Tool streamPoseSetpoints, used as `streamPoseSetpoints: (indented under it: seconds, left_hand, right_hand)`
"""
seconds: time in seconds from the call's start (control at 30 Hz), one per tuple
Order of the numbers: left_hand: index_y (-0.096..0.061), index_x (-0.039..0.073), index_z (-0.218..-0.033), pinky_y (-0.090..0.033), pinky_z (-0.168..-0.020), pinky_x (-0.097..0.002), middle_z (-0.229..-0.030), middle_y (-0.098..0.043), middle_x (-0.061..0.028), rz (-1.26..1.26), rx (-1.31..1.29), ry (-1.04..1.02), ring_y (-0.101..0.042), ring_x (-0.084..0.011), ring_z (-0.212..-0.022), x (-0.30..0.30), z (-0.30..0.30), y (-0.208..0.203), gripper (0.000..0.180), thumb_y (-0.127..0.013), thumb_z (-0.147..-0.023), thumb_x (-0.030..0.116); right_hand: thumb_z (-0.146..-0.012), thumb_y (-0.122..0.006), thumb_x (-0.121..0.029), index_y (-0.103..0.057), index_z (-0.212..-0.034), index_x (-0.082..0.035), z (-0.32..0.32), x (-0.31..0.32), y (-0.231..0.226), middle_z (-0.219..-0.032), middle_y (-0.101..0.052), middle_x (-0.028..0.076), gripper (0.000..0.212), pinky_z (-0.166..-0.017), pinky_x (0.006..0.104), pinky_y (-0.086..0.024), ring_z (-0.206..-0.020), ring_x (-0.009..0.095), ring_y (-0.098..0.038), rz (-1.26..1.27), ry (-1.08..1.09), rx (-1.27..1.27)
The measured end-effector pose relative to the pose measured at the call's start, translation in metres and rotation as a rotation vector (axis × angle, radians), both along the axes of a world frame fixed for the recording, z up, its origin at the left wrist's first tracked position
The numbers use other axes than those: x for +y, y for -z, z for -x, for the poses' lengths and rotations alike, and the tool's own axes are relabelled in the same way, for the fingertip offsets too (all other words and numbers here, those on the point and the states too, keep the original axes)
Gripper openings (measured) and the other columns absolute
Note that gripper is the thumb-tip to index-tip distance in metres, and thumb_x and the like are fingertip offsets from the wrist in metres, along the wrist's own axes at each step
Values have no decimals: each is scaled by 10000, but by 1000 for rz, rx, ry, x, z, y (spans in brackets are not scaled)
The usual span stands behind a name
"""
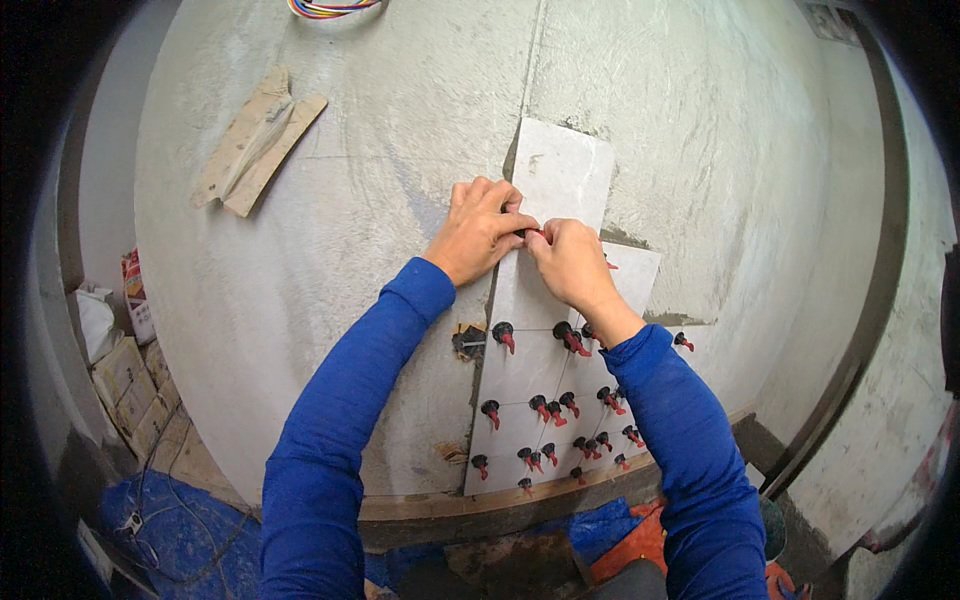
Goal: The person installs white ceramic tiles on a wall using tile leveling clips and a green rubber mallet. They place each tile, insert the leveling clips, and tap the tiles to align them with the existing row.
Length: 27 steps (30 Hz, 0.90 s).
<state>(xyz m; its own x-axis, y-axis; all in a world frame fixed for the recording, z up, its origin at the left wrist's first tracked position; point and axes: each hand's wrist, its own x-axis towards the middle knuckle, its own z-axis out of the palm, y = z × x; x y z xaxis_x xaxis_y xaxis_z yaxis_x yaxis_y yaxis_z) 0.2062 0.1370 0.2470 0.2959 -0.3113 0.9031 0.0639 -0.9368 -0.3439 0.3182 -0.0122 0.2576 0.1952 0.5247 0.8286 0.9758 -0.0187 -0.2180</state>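
Both hands meet at the joint under the topmost light grey wall tile (pixel 562 170). A tile leveling clip (pixel 521 233), black with a red handle, shows only in part between the fingers. My left hand (pixel 478 232) closes on its black part from the left, thumb pointing right. My right hand (pixel 578 262) pinches the red end, and its fingers hide most of it. Below, more grey tiles (pixel 517 365) cover the wall, with several black-and-red leveling clips (pixel 503 335) standing out from their joints. One clip (pixel 612 263) is partly hidden behind my right hand.
Bare grey plaster wall (pixel 370 220) surrounds the tiles. A torn cardboard piece (pixel 256 140) is on it at upper left, near a bundle of coloured wires (pixel 335 8). Boxes (pixel 130 385) and a white bag (pixel 96 322) stand left, above a blue tarp (pixel 180 530) with cables.
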Motion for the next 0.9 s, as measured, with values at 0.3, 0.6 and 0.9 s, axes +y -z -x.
streamPoseSetpoints:
  seconds: [0.3, 0.6, 0.9]
  left_hand:
    - [-775, 135, -1107, -362, -995, -430, -1076, -590, -37, -150, 152, -28, -528, -263, -1087, 4, 2, -18, 300, -771, -807, 133]
    - [-754, 118, -1129, -388, -995, -431, -1101, -609, -53, -288, 221, -105, -540, -273, -1099, 4, 6, -31, 305, -754, -825, 138]
    - [-694, 35, -1033, -505, -786, -424, -947, -621, -147, 410, -132, 50, -622, -336, -894, -37, 26, 35, 192, -716, -944, 204]
  right_hand:
    - [-882, -661, -209, -717, -829, 73, -1, -2, -3, -841, -698, 313, 293, -826, 530, -557, -849, 483, -707, 4, -18, 3]
    - [-883, -671, -215, -745, -871, 41, -11, 2, -7, -842, -701, 306, 266, -794, 527, -554, -832, 479, -705, 8, -33, -106]
    - [-854, -772, -109, -676, -1092, -5, -29, -19, 5, -1047, -663, 208, 277, -811, 484, -557, -932, 417, -680, -128, -142, -400]
